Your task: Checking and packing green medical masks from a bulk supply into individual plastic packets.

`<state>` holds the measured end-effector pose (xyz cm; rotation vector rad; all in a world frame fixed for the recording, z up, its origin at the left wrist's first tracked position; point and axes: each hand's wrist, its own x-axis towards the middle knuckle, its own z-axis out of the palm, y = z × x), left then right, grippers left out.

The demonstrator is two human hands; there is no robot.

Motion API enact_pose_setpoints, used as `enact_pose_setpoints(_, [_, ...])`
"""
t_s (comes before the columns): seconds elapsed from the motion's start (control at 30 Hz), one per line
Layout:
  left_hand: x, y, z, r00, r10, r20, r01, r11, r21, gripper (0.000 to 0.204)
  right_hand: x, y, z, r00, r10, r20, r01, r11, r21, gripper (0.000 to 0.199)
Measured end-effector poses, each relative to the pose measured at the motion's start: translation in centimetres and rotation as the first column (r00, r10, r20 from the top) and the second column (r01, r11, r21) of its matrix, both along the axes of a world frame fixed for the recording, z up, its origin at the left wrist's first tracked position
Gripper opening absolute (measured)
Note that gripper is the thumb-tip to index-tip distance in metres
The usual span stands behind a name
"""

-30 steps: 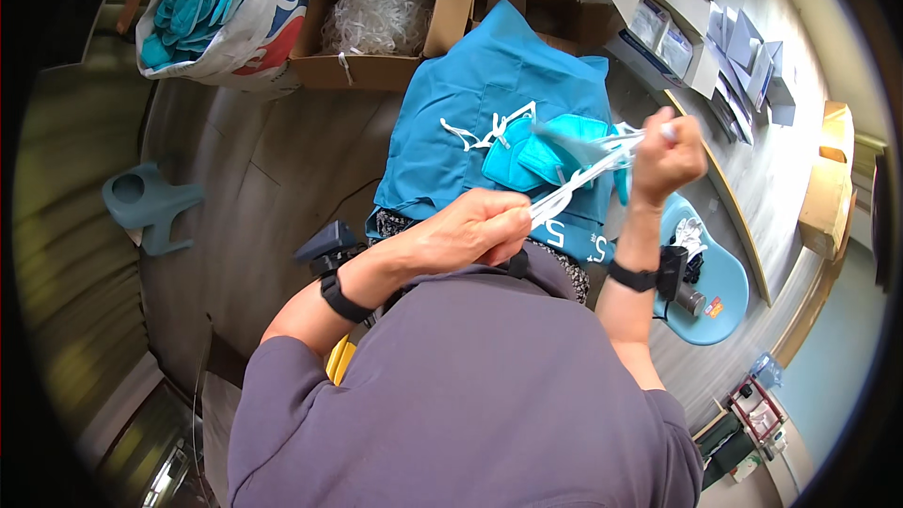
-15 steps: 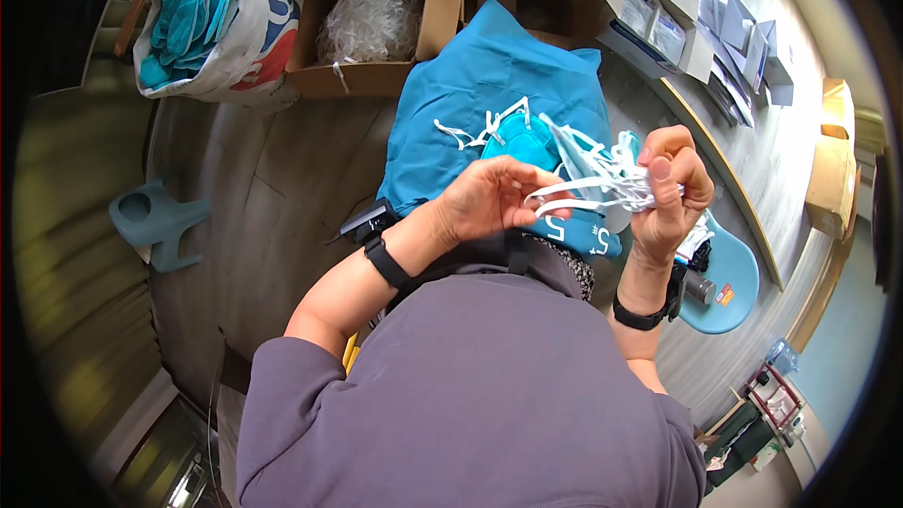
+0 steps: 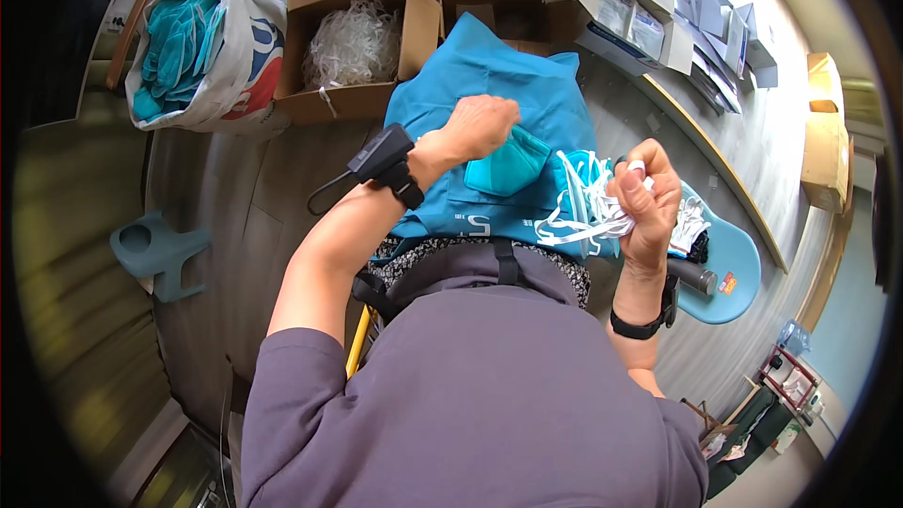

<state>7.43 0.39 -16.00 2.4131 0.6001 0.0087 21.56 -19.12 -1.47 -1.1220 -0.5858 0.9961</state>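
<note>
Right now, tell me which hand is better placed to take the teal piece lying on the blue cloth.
Left. The left hand is right above the teal piece, and the right hand is full of white straps.

Grey wood floor (image 3: 216,216): cardboard box (image 3: 357,47) w/ white strips, white bag (image 3: 212,52) w/ teal cloth, teal plastic stool (image 3: 155,254).

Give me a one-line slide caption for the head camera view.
Seated person's left hand holds a teal mask over blue fabric while the right hand grips a bundle of white straps.
</note>
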Motion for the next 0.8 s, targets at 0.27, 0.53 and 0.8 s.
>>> enact_pose_setpoints(0.27, [-2.0, 0.1, 1.1, 0.964, -0.175, 0.199, 0.192, 0.979, -0.07, 0.017, 1.2, -0.8, -4.5, 0.891, 0.203, 0.407, -0.026, 0.916, -0.4, 0.032])
enact_pose_setpoints(0.53, [-3.9, 1.9, 8.7, 0.844, 0.48, 0.24, -0.096, 0.576, -0.812, 0.013, -0.6, 1.9, -4.7, 0.676, 0.208, 0.707, 0.125, 0.913, -0.388, 0.061])
enact_pose_setpoints(0.8, [-4.8, 3.1, 10.6, 0.77, 0.565, 0.297, -0.004, 0.469, -0.883, 0.017, 1.4, 4.3, -1.4, 0.583, 0.103, 0.806, 0.212, 0.938, -0.274, 0.066])
